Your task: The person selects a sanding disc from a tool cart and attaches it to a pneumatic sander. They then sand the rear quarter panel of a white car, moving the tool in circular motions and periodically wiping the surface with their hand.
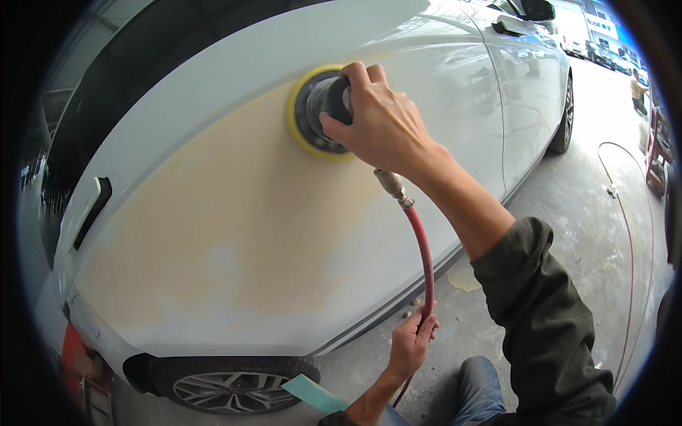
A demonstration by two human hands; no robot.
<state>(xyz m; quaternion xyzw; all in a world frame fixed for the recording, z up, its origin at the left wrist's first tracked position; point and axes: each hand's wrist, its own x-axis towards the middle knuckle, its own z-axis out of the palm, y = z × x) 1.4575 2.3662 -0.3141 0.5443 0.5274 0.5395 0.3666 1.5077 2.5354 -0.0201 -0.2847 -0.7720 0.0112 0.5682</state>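
Observation:
My right hand (387, 121) is wrapped over the top of a round air sander (325, 106) with a yellow-rimmed pad. The pad is at the white car door (426, 92), over a broad tan, filler-like patch (234, 170). From the sander's metal fitting a red air hose (424, 248) curves down. Lower down, my left hand (412, 344) is closed around that hose. A pale teal strip (312, 394) shows beside my left forearm, in front of the wheel; what holds it is hidden.
A car wheel (234, 387) lies at the bottom left, and a black-edged door handle (92, 213) juts out at the left. Another thin hose (625, 213) trails over the concrete floor at right. A person (638, 92) and parked vehicles (604, 53) are in the far right background.

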